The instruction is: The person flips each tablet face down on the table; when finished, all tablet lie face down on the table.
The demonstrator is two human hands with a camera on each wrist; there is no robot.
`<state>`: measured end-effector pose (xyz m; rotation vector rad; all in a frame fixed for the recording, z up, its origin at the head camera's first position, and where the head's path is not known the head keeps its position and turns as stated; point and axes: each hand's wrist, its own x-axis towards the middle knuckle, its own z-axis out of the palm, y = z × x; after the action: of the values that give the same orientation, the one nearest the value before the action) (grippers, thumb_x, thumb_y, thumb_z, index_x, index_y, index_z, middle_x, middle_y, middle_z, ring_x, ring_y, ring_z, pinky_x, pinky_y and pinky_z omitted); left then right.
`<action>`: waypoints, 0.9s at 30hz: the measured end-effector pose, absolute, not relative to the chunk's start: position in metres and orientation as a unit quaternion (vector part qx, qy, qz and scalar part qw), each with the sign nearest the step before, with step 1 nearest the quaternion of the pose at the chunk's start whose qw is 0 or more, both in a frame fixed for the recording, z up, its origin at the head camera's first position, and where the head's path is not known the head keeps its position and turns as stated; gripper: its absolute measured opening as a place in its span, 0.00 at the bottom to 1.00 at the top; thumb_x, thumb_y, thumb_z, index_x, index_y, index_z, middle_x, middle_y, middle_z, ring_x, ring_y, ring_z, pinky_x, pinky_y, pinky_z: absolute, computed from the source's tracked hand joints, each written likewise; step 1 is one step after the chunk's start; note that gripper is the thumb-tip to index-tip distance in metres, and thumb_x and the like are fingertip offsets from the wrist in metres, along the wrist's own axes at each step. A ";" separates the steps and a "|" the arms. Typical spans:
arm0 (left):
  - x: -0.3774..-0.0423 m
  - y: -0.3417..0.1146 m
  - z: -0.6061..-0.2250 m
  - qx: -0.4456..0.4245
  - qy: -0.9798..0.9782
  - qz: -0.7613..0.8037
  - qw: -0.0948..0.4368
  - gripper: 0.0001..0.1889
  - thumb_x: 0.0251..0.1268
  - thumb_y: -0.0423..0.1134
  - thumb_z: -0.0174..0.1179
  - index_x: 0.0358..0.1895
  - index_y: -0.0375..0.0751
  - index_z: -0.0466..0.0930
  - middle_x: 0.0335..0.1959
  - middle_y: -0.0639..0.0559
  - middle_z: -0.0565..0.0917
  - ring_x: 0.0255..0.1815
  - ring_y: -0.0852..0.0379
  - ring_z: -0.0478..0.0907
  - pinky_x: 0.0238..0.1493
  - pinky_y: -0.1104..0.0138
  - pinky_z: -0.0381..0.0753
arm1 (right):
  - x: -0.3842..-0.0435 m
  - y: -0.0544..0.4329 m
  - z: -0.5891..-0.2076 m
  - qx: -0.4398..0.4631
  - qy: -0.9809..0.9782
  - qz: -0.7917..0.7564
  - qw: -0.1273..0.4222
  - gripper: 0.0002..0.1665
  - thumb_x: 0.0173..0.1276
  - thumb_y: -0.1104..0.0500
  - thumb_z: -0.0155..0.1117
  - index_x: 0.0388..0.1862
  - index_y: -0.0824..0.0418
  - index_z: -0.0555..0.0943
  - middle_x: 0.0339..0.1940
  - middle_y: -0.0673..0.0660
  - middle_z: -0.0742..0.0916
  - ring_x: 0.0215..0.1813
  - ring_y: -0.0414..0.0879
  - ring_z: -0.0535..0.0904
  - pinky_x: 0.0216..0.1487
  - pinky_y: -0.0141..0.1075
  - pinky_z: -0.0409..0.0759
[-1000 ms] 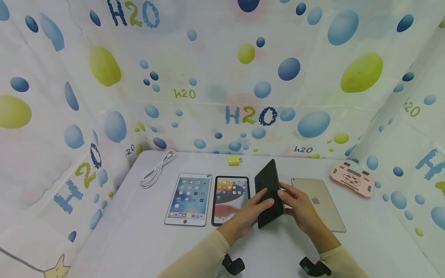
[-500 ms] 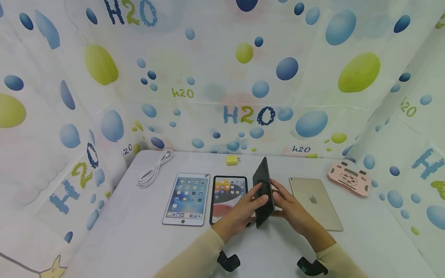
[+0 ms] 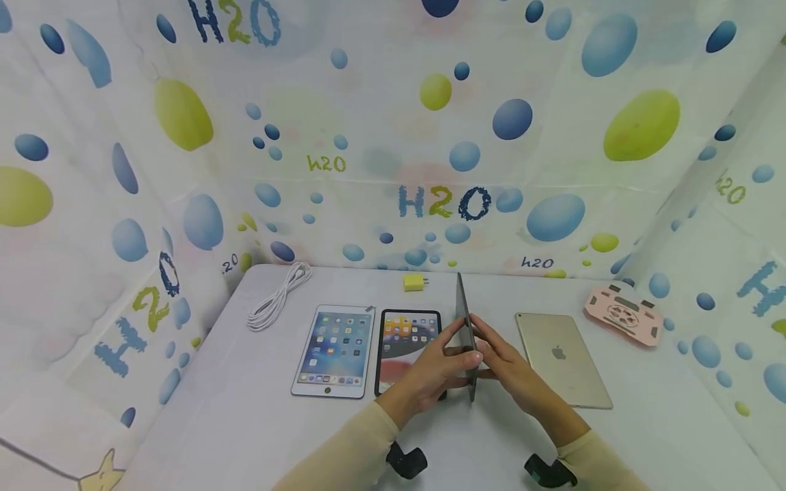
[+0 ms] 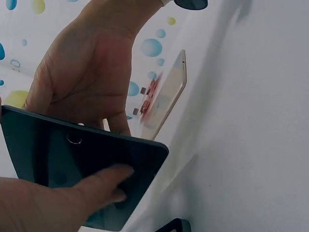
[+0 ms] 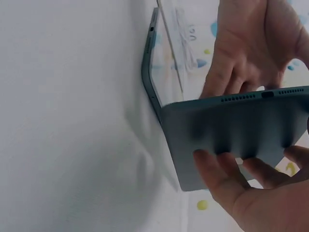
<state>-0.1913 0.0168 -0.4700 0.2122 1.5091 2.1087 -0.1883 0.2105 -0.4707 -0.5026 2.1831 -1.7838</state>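
Between my two hands a dark tablet stands on edge, seen almost edge-on in the head view. My left hand holds it from the left, fingers against the black screen side, which has a round home button. From the right, my right hand grips it, several fingertips on the grey back. The lower edge with its port and speaker holes faces the right wrist camera. Left of the hands lies a black-framed tablet with a lit screen, partly hidden by my left hand. A gold tablet lies face down on the right.
A white tablet with a lit screen lies further left. Behind it is a coiled white cable. A yellow charger plug sits at the back, and a pink gamepad-like device at the far right. Printed curtains surround the white table.
The dark tablet has turned between my hands from showing its black face to nearly edge-on. Both hands have stayed on it, and the other things lie where they were.
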 end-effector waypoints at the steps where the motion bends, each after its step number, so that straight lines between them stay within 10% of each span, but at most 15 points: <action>1: -0.191 0.017 -0.470 0.079 0.554 0.786 0.264 0.45 0.64 0.45 0.71 0.81 0.60 0.55 0.72 0.34 0.69 0.67 0.41 0.75 0.67 0.38 0.71 | -0.188 0.211 -0.470 -0.175 0.761 -0.611 0.132 0.33 0.86 0.52 0.41 0.85 0.47 0.50 0.84 0.65 0.54 0.77 0.72 0.59 0.64 0.61 0.76; 10: -0.189 0.019 -0.468 0.095 0.469 0.840 0.255 0.44 0.62 0.34 0.64 0.82 0.51 0.55 0.73 0.32 0.70 0.67 0.42 0.76 0.68 0.41 0.72 | -0.184 0.214 -0.468 -0.173 0.816 -0.549 0.059 0.32 0.81 0.55 0.55 0.81 0.50 0.63 0.76 0.60 0.68 0.71 0.64 0.67 0.62 0.57 0.77; 18: -0.187 0.018 -0.472 0.118 0.407 0.868 0.259 0.45 0.61 0.31 0.57 0.82 0.52 0.51 0.77 0.32 0.62 0.75 0.35 0.66 0.70 0.40 0.68 | -0.190 0.225 -0.466 -0.094 0.836 -0.531 0.101 0.49 0.72 0.46 0.66 0.84 0.54 0.53 0.84 0.66 0.51 0.81 0.73 0.48 0.71 0.69 0.62; 27: -0.194 0.006 -0.478 0.124 0.488 0.813 0.293 0.49 0.61 0.28 0.63 0.83 0.57 0.47 0.70 0.35 0.73 0.63 0.44 0.80 0.67 0.52 0.76 | -0.197 0.248 -0.472 -0.066 0.823 -0.549 0.130 0.60 0.65 0.50 0.74 0.84 0.65 0.48 0.81 0.73 0.58 0.74 0.73 0.65 0.67 0.59 0.75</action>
<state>-0.1941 0.0062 -0.4775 0.3296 1.3002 2.1660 -0.1967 0.2477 -0.4716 -0.1925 2.3913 -1.5944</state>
